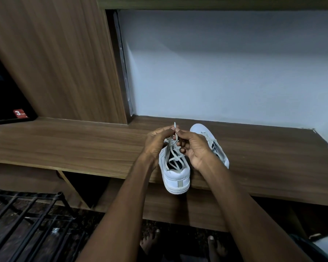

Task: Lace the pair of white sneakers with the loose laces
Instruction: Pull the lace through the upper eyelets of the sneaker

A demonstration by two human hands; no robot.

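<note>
I have both hands up over the near sneaker (pixel 176 174), which stands on the tabletop (pixel 83 144) with its heel toward me and overhanging the front edge a little. The second sneaker (pixel 208 137) lies just beside it on the right, toe pointing away, partly hidden behind my right hand (pixel 193 150). That hand's grip is a narrow pinch on the lace (pixel 175 127) close to its tip, thumb and forefinger closed on it, the other fingers curled underneath. My left hand (pixel 157 140) meets it from the other side and also pinches the lace at the same spot, so the two grips are touching above the near sneaker's throat. The tip sticks up past my fingers. Below them, more lace runs down in slack crossings into the near sneaker's opening; I cannot tell which eyelets are already threaded. I judge the lace flat, soft and light, with no stiffness of its own except at the tip, so it should be held right behind that tip to steer it into an eyelet; held further back it will flop. The near sneaker looks light too, and may slide or tip off the front edge if I pull the lace hard, so one hand may need to steady its side. The second sneaker seems to carry some lace, though I cannot make out how much.
</note>
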